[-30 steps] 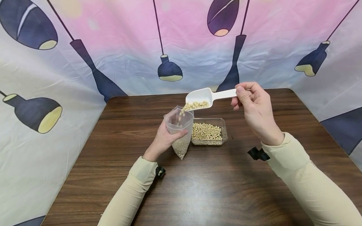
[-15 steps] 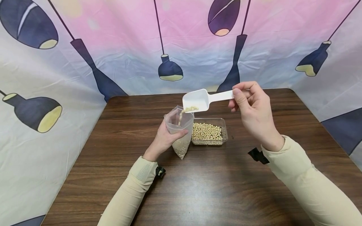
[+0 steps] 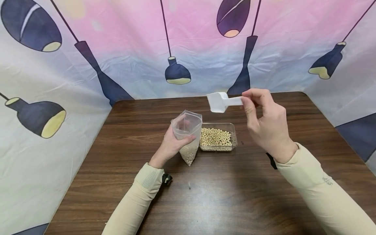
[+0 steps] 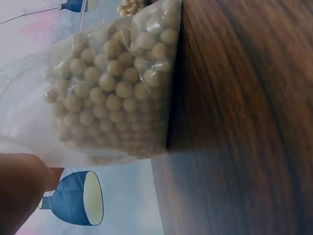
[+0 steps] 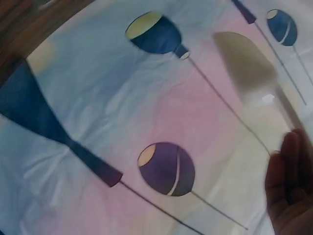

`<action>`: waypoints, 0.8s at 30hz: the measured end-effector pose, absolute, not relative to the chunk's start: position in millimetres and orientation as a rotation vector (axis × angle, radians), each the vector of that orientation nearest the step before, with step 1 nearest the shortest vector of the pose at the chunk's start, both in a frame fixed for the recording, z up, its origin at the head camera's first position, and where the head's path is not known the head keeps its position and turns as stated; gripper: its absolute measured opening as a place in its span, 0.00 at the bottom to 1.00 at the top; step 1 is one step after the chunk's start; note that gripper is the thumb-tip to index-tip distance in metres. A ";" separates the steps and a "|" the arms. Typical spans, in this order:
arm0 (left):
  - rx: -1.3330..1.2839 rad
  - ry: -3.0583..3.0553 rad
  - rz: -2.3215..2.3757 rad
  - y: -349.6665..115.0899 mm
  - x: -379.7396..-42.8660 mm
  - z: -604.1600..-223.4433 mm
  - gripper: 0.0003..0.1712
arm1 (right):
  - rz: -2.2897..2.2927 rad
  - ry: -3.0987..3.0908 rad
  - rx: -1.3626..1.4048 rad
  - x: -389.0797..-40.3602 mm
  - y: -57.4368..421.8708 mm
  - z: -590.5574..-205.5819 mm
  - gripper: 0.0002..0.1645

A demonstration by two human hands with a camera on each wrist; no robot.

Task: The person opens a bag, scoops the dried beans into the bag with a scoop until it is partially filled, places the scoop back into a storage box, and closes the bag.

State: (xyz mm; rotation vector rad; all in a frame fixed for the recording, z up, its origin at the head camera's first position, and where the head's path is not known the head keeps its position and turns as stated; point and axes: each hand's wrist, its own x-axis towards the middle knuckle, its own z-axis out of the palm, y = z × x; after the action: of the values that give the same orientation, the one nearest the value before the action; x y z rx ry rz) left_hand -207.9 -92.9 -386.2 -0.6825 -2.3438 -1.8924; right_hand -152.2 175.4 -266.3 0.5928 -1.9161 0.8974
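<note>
My left hand (image 3: 170, 145) grips a clear plastic bag (image 3: 190, 132) around its upper part, its mouth spread wide. Pale round beans (image 4: 112, 93) fill the bag's lower part, which meets the brown tabletop in the left wrist view. Up and to the right, my right hand (image 3: 268, 122) pinches the handle of a white scoop (image 3: 218, 102) between thumb and fingers. The scoop is tilted in the air, apart from the bag, and no beans show in it. In the right wrist view the scoop (image 5: 249, 66) is blurred.
Just right of the bag stands a clear rectangular container (image 3: 234, 140) partly filled with the same beans. A small blurred speck (image 3: 189, 186) shows nearer on the wooden table (image 3: 129, 130). A printed cloth backdrop (image 3: 132, 68) hangs behind the table.
Beans were pouring from the scoop into the bag; the stream has ended. The scoop has moved right, off the bag's mouth, and turned over. My left hand keeps its place.
</note>
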 end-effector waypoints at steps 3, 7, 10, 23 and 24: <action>-0.677 -2.343 -1.906 -92.3 -207.3 -387.9 0.46 | 0.799 -2.038 0.562 -156.1 184.8 -274.0 0.10; -0.663 -2.357 -1.912 -92.0 -210.9 -384.9 0.47 | 0.799 -2.223 0.500 -166.9 195.8 -292.1 0.11; -0.666 -2.352 -1.936 -91.6 -210.8 -373.8 0.47 | 0.871 -2.297 0.400 -174.1 202.2 -307.0 0.12; -0.625 -2.164 -1.986 -88.6 -173.1 -333.5 0.44 | 0.931 -2.453 0.292 -169.2 200.3 -301.3 0.15; -0.614 -2.152 -2.006 -88.9 -170.8 -333.3 0.44 | 0.923 -2.476 0.294 -167.3 199.3 -300.7 0.15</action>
State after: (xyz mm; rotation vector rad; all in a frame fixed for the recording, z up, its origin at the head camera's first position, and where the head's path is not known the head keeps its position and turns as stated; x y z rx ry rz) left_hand -170.8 -88.9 -333.3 -0.6142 -2.1516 -2.0056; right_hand -167.3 199.3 -300.7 0.2939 -2.4758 0.9230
